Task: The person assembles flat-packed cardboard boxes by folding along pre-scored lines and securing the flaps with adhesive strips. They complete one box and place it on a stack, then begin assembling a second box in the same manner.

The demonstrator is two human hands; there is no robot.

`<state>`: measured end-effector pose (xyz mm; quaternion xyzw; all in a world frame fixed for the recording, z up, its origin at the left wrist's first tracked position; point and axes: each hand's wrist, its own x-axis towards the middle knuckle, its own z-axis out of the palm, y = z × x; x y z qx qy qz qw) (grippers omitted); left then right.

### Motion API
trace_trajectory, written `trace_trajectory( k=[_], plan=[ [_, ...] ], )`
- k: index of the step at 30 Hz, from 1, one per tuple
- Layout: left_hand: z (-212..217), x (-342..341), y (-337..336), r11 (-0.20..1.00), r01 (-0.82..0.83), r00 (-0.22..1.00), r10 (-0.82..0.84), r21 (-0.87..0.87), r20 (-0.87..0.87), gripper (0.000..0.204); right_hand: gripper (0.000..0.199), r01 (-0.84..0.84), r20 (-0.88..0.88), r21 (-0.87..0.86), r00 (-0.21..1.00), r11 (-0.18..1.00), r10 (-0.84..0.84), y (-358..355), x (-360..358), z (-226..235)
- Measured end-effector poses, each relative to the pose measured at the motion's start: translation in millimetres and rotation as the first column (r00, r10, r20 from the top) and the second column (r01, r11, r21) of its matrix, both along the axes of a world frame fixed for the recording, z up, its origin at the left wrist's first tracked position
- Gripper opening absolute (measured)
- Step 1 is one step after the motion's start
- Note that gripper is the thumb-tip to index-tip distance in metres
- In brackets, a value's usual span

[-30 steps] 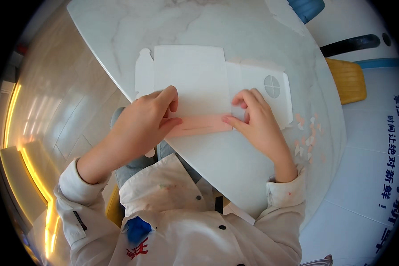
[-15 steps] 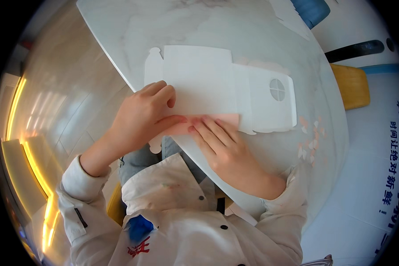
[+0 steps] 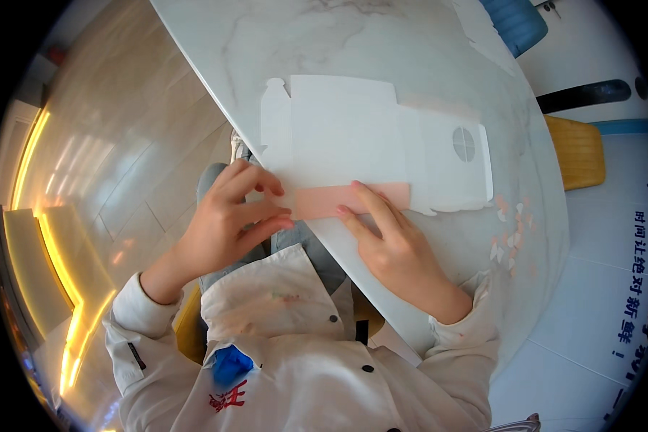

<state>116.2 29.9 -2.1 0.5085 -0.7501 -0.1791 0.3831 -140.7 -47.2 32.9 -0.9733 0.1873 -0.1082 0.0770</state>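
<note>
A: Where's the pink strip?
B: Along the near edge of the white card sheet, left end about at the rim of the desk. Can't make out if it's a folded flap of the card or a separate piece.

A: Left hand?
B: Just beside the strip's left end. Fingers curled, thumb below them, tips close together. Can't say from this view whether that grip has hold of anything or touches the strip.

A: Right hand?
B: Laid on the strip right of its middle. Fingers extended, two fingertips visibly spread over the pink face. Grip isn't closed around anything; contact is from above.

A: Card condition?
B: Spread flat on the desk. Large panel in the middle, narrow side flap with a rounded tab at left, smaller panel at right. That right panel has an oval window with cross bars.

A: Anything else on the desk?
B: Small pink and white scraps, scattered to the right of the card, near the curved rim.

A: Surroundings?
B: Blue chair at the far right, yellow chair nearer, both past the desk rim. Tiled floor on the left, yellow light strip beyond it.
</note>
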Motion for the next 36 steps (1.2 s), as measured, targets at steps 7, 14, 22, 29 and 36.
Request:
trace_trajectory(
  k=[7, 14, 22, 29, 36],
  plan=[
    [-11.9, -26.2, -3.8, 0.872, -0.412, 0.827, 0.48, 0.265, -0.293, 0.039, 0.033, -0.022, -0.024, -0.01, 0.999, 1.0, 0.021, -1.8, -8.6, 0.6],
    [-12.8, 9.0, 0.8, 0.942, -0.334, 0.941, 0.334, -0.001, -0.06, 0.049, 0.031, 0.015, 0.063, 0.077, 0.998, 0.997, -0.02, -0.9, -13.4, 2.1],
    [-5.3, -8.4, -11.9, 0.934, 0.142, 0.81, 0.081, -0.328, 0.581, 0.04, 0.021, 0.045, 0.084, 0.199, 0.994, 0.979, -0.063, -43.8, -57.6, 12.9],
    [-0.6, -29.4, -5.7, 0.883, 0.272, 0.836, -0.02, -0.382, 0.549, 0.031, 0.043, 0.023, 0.088, 0.026, 0.996, 0.999, -0.025, -23.2, -33.4, 29.4],
    [9.8, -31.7, -2.4, 0.943, 0.149, 0.867, 0.021, -0.299, 0.499, 0.032, 0.051, 0.004, -0.124, -0.159, 0.992, 0.987, -0.025, -10.9, -23.1, 14.2]
  ],
)
